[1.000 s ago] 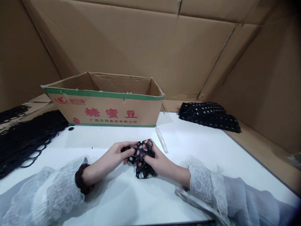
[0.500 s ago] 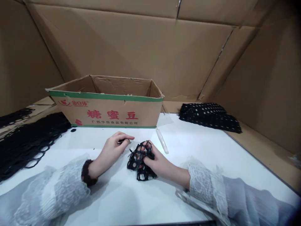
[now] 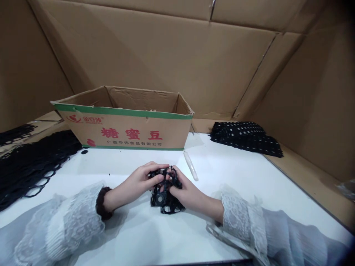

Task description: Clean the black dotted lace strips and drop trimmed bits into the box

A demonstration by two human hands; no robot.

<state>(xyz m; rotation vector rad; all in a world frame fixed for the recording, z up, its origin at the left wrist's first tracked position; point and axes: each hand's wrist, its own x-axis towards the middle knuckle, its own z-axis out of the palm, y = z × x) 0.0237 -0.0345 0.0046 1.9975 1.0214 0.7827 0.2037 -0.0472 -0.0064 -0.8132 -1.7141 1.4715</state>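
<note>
On the white table (image 3: 230,199) I see the box (image 3: 130,127) at far left, black netting (image 3: 33,162) left of it, and dotted cloth (image 3: 245,137) at far right. My left hand (image 3: 138,183) and right hand (image 3: 187,190) both grip the black mesh (image 3: 163,199), near centre. The white tube (image 3: 190,166) lies just beyond my right hand.

Matt brown cardboard forms the box (image 3: 133,127); the 2 far-right bundles (image 3: 241,136) look like soft cloth; the tabletop (image 3: 222,207) is smooth, glossy.

head-worn view, facing forward and down
</note>
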